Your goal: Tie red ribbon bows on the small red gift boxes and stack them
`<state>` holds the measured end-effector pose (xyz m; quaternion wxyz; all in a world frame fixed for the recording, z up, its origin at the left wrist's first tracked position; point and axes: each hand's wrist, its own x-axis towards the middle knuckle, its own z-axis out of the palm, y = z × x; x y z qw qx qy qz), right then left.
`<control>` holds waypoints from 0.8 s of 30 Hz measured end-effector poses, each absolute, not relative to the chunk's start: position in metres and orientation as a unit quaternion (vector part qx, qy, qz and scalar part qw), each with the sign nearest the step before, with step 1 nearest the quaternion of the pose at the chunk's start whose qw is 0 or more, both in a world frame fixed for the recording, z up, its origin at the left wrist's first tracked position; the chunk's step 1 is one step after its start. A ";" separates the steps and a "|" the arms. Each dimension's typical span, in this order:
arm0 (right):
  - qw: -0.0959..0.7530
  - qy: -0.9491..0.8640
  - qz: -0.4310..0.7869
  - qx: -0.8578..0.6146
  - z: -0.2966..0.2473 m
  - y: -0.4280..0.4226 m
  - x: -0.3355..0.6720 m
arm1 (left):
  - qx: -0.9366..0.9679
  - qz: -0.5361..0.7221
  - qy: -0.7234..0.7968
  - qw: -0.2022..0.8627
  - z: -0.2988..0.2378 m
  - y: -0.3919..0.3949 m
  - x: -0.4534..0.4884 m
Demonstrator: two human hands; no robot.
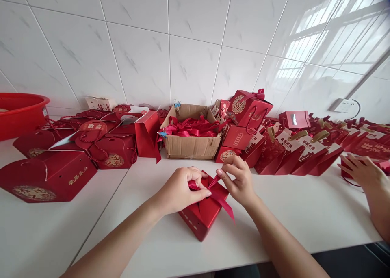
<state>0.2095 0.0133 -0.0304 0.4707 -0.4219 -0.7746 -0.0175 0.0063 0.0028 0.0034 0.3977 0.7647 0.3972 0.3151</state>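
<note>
A small red gift box point(203, 217) sits on the white table point(304, 213) in front of me. A red satin ribbon point(224, 200) lies across its top, one tail hanging off the right side. My left hand point(179, 190) pinches a loop of the ribbon on the box's left. My right hand point(239, 176) pinches another part of the ribbon just above the box top. Both hands are closed on the ribbon.
An open cardboard box point(191, 146) full of red ribbons stands behind. Flat and folded red boxes point(48, 176) lie left, finished red boxes and bags point(292, 152) right. A red basin point(18, 113) sits far left. Another person's hand point(362, 172) rests at the right edge.
</note>
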 end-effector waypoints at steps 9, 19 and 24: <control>0.507 -0.746 0.262 -0.343 -0.039 0.020 0.210 | 0.698 0.367 0.346 0.509 0.011 0.007 0.003; 0.403 -0.699 0.426 -0.410 -0.048 0.036 0.210 | 0.597 0.416 0.359 0.584 -0.021 0.037 0.002; 0.255 -0.790 0.453 -0.326 -0.045 0.038 0.235 | 0.778 0.306 0.454 0.310 -0.053 0.056 -0.005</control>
